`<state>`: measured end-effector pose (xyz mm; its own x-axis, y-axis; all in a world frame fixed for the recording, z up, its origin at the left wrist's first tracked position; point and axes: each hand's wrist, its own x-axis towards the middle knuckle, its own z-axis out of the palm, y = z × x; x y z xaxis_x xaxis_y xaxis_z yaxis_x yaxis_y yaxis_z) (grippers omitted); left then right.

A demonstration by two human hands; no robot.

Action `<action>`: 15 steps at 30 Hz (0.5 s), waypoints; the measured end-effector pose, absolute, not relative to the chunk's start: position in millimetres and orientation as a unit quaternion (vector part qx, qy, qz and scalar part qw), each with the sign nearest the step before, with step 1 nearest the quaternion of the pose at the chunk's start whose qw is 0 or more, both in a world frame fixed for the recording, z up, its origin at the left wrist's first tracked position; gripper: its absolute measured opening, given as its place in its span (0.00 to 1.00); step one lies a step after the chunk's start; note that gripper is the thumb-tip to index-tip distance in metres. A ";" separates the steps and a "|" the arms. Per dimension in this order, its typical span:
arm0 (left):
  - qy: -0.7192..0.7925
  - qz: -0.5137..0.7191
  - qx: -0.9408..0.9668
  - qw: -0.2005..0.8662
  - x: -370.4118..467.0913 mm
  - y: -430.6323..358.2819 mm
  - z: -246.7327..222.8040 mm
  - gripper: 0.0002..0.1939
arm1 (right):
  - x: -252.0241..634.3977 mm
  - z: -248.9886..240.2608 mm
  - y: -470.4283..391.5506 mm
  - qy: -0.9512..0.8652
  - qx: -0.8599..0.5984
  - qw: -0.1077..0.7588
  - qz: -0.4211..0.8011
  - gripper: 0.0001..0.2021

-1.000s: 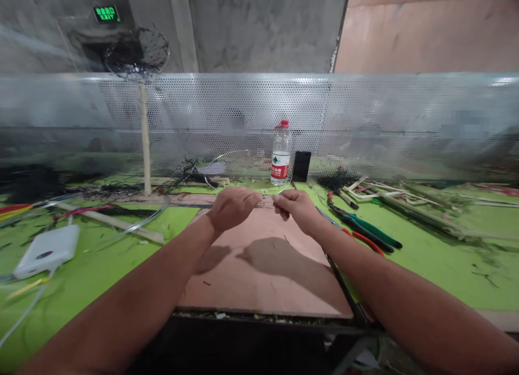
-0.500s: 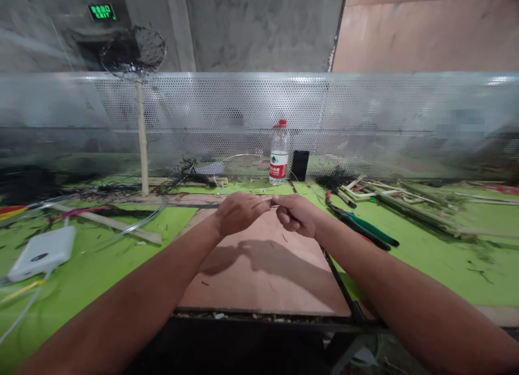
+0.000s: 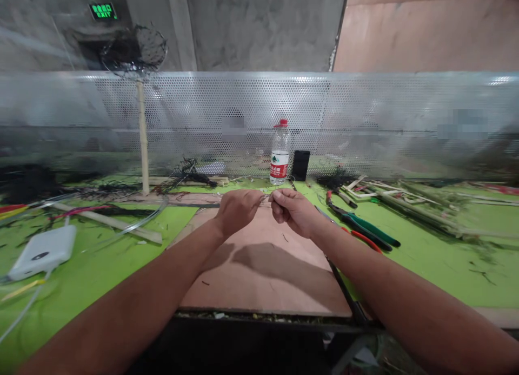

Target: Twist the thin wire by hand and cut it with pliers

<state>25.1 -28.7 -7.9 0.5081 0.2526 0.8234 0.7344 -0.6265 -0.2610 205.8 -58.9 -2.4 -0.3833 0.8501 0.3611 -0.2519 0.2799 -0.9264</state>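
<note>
My left hand is closed, back of the hand toward me, its fingertips mostly hidden. Close beside it, with a small gap, my right hand is closed in a pinch, thumb on top and fingers curled. A short bit of thin wire shows between the two sets of fingertips; most of it is hidden, and its exact make is too small to tell. Both hands hover over a bare wooden board, casting shadows on it.
Green-handled pliers and a red-handled tool lie right of my right hand. Behind stand a water bottle and a phone. Bamboo strips are heaped right. Left are a white power bank and an upright bamboo stick.
My hands, touching before, have drawn slightly apart, with the wire between them. My left fingers have curled in, and my right hand has turned a little. The red-handled tool shows more.
</note>
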 end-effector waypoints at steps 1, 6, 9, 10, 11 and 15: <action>-0.323 -0.403 -0.806 0.289 26.8 -30.0 -7.2 0.14 | 205.8 -2.4 -59.0 -0.645 -0.244 0.503 0.520 0.12; -0.379 -0.417 -0.807 0.178 32.0 -37.7 1.4 0.18 | 209.0 -3.3 -56.4 -0.758 -0.262 0.478 0.358 0.12; -0.375 -0.441 -0.807 0.114 30.8 -38.5 5.6 0.18 | 211.9 -9.0 -47.5 -0.786 -0.265 0.475 0.294 0.10; -0.370 -0.448 -0.808 0.095 30.0 -38.5 6.8 0.17 | 212.8 -12.1 -43.2 -0.791 -0.263 0.479 0.274 0.10; -0.364 -0.452 -0.811 0.078 29.2 -38.8 8.1 0.17 | 213.8 -15.4 -38.6 -0.797 -0.259 0.484 0.252 0.10; -0.314 -0.464 -0.828 0.027 27.4 -45.2 15.8 0.18 | 218.3 -28.1 -20.8 -0.847 -0.255 0.439 0.159 0.10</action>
<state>27.4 -45.2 15.8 0.3728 0.4954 0.7846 0.5451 -0.8012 0.2469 218.3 -20.8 -28.1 -0.4836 0.5716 0.6628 0.2927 0.8193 -0.4930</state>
